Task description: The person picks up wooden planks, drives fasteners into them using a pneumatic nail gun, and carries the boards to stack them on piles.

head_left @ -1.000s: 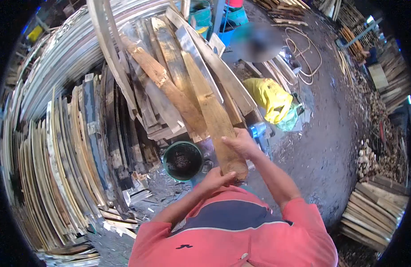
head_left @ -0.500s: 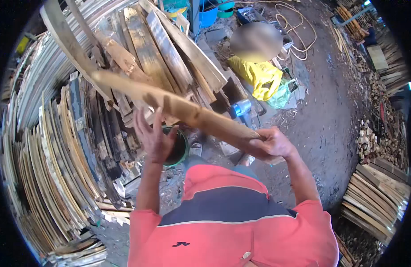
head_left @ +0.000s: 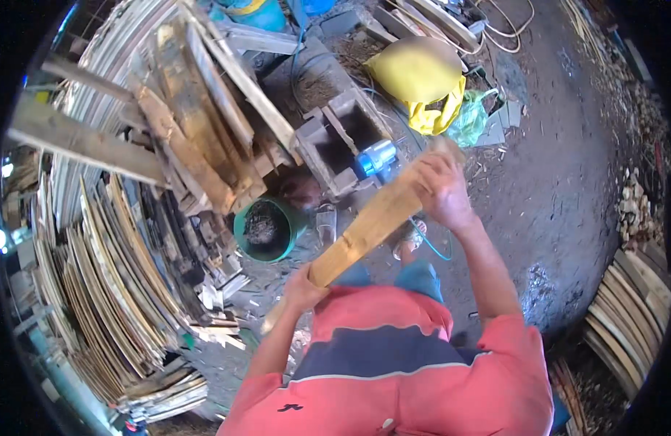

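Observation:
A wooden board slants across the front of my body, its far end up and to the right. My right hand is closed round the board near that far end. Lower down, my left hand is wrapped round the board close to my waist, and a short piece sticks out past it. Beyond the board lies a silver and blue power tool, beside a grey block-like frame. Below and left of these stands a green bucket with dark material inside.
Stacked planks fill the left side, and a loose plank juts out above them. A yellow sack and a green plastic bag lie ahead. More stacked boards are at right. A thin cable loops by my foot.
The board has swung from slanting down to the right to slanting up to the right. My left hand, open before, has closed on it. My right hand has moved up and away.

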`<state>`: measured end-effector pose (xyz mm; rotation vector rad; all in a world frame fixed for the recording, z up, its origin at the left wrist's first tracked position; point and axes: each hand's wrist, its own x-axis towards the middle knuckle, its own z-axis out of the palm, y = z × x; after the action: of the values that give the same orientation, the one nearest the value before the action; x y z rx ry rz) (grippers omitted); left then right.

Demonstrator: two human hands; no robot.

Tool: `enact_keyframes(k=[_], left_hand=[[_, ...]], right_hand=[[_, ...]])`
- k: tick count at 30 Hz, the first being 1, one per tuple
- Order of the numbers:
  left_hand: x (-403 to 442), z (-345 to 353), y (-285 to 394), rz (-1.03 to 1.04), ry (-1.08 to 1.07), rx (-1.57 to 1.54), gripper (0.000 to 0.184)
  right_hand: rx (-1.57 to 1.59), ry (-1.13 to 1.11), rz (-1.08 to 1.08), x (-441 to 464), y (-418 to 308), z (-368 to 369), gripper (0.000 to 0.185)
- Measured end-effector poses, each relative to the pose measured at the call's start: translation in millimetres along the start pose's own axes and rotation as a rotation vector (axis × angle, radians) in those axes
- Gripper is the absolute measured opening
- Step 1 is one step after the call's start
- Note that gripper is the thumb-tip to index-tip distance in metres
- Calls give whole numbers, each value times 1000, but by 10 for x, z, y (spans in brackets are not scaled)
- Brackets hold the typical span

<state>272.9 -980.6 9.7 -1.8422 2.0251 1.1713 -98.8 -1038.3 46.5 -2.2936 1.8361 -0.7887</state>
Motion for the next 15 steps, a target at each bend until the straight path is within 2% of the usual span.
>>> enact_keyframes(k=[1, 2, 3, 4, 5, 6, 7, 8, 9, 10, 12, 13, 15], left_hand=[[248, 108, -61, -110, -77, -15, 62], [617, 208, -209, -94, -96, 0, 62], [976, 391, -356, -16, 32, -11, 61], [1192, 584, -449, 36, 142, -36, 61], [1435, 562, -388, 117, 167, 61, 71], [1830, 514, -335, -110, -18, -16, 76], [2185, 651, -624, 61, 28, 11, 76], [2522, 851, -889, 238, 313, 39, 75], [2691, 649, -700, 243, 240, -21, 77], [2858, 437, -505, 248, 165, -76, 79], [3157, 582, -742, 127, 148, 11, 76], [3251, 664, -941, 99, 136, 15, 76], [3333, 833, -1330, 359, 254, 93, 68]], right_hand=[[98, 103, 193, -62, 91, 187, 22], [187, 212, 385, -131, 186, 416, 23], [371, 174, 715, -242, 254, 688, 23], [356, 129, 738, -322, 324, 962, 23], [484, 20, 1033, -419, 381, 1228, 28], [602, -70, 1321, -517, 488, 1480, 34], [584, -100, 1330, -627, 606, 1771, 34], [406, -147, 1196, -757, 657, 2095, 45], [247, -202, 1059, -879, 632, 2362, 56], [265, -246, 1072, -900, 610, 2531, 56], [-63, -453, 978, -745, 674, 2791, 78], [-62, -493, 1002, -726, 722, 2949, 83], [-47, -517, 1101, -640, 739, 3123, 95]])
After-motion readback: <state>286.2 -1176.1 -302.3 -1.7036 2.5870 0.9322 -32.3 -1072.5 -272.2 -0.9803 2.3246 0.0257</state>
